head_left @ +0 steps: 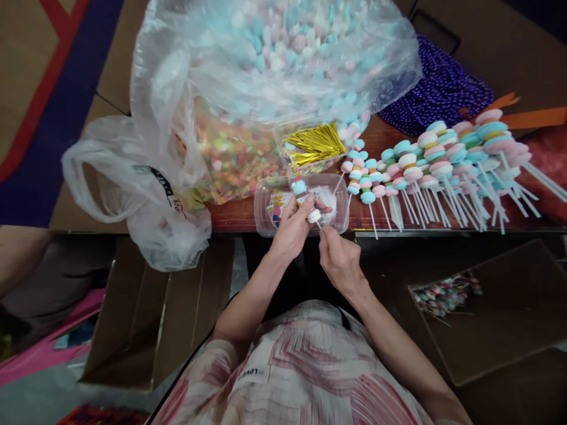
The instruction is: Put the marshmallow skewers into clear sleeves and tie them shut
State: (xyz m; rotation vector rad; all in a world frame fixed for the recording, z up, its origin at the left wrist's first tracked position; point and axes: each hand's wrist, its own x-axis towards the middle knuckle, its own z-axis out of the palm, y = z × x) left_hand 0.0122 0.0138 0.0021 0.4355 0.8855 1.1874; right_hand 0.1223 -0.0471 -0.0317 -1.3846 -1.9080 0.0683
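My left hand (295, 227) is closed around a candy skewer (314, 216). The skewer's white end piece shows below the fingers; a blue piece (299, 187) shows above them, and the fingers hide the middle. My right hand (340, 255) pinches the thin white stick just below the white piece. Both hands are over the front edge of a clear plastic tub (261, 215) with printed slips (277, 203) inside. Behind it, gold twist ties (316, 144) lie in a second clear box. Many finished-looking candy skewers (411, 168) lie in a row on the right.
A large clear bag of pastel candies (287, 53) and a bag of orange gummies (239, 156) cover the table's back. A white plastic bag (168, 218) overhangs the front edge. Purple cord (436, 88) lies back right. Cardboard boxes (172, 319) stand below; the right box (500, 313) contains wrapped skewers.
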